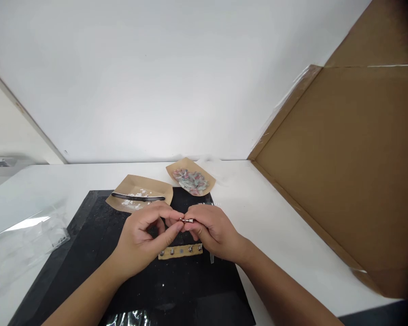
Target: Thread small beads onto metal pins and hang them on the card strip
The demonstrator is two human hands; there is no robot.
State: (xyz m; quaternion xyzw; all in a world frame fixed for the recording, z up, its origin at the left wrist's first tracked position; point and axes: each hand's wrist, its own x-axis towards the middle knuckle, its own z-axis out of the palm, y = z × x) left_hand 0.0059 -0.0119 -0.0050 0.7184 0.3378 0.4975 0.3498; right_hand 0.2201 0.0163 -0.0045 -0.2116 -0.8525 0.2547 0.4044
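Note:
Between my two hands is a small shiny metal piece (187, 220), narrow in the middle with wider ends; its exact kind is too small to make out. My left hand (146, 231) pinches its left end between thumb and fingertips. On its right end, the thumb and fingers of my right hand (214, 228) are closed. Just below the hands, a tan strip (181, 252) lies on the black mat (129, 290), with several small metal pieces standing along it.
Behind my left hand, a brown paper tray (129, 183) holds white bits and a dark curved strip (139, 198). Another paper tray (172, 169) holds small coloured packets (192, 181). Clear plastic bags (30, 249) lie at left. A large cardboard sheet (343, 158) stands at right.

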